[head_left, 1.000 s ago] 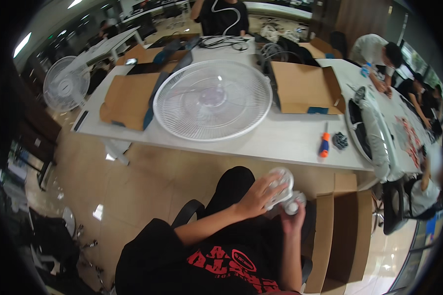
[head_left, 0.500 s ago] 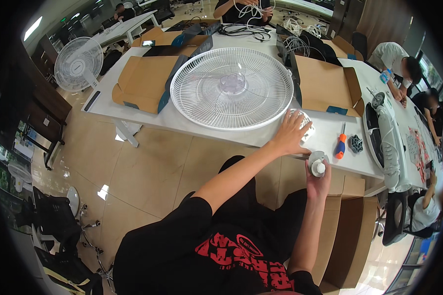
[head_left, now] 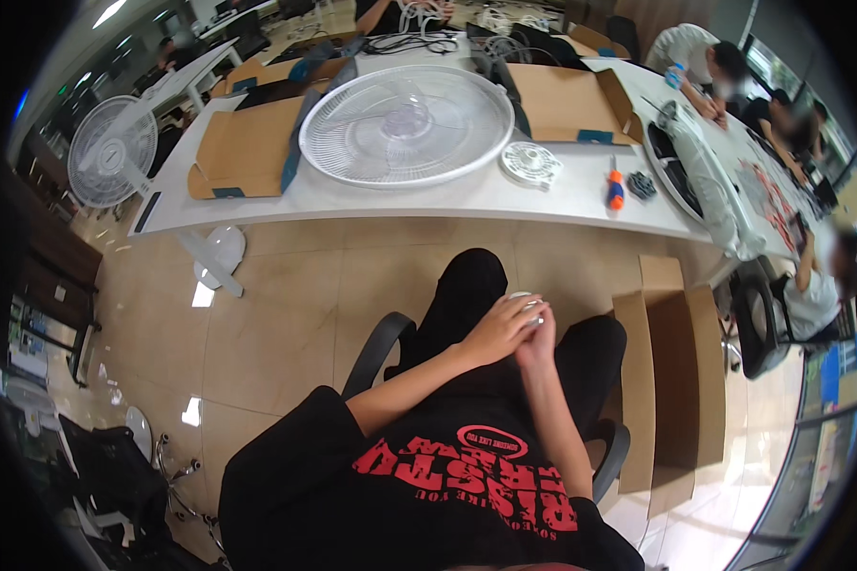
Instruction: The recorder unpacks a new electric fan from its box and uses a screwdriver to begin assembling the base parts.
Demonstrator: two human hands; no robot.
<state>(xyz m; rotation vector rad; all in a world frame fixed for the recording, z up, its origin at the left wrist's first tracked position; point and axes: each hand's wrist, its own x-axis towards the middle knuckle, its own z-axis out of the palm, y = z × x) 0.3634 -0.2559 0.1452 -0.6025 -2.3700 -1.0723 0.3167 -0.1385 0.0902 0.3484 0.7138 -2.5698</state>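
Both of my hands are together above my lap, below the table's front edge. My left hand (head_left: 503, 331) lies over the top of a small white and silver round part (head_left: 524, 297), its fingers closed on it. My right hand (head_left: 540, 344) grips the same part from the other side. Fingers cover most of it, so its exact kind is hidden. On the table ahead rests a white round slotted plate (head_left: 531, 166). To its left lies a large white fan grille (head_left: 352, 169) with clear blades (head_left: 411, 112) inside.
An orange and blue screwdriver (head_left: 617, 190) and a small dark ribbed piece (head_left: 642, 185) lie on the white table (head_left: 371, 207). Opened cardboard boxes (head_left: 243, 147) flank the grille. Beside my right leg stands a tall open carton (head_left: 671, 381). Other people sit at the right.
My left hand has left the white slotted plate and joined my right hand around the small part. Both hands have come back from the table edge toward my lap. The view has shifted.
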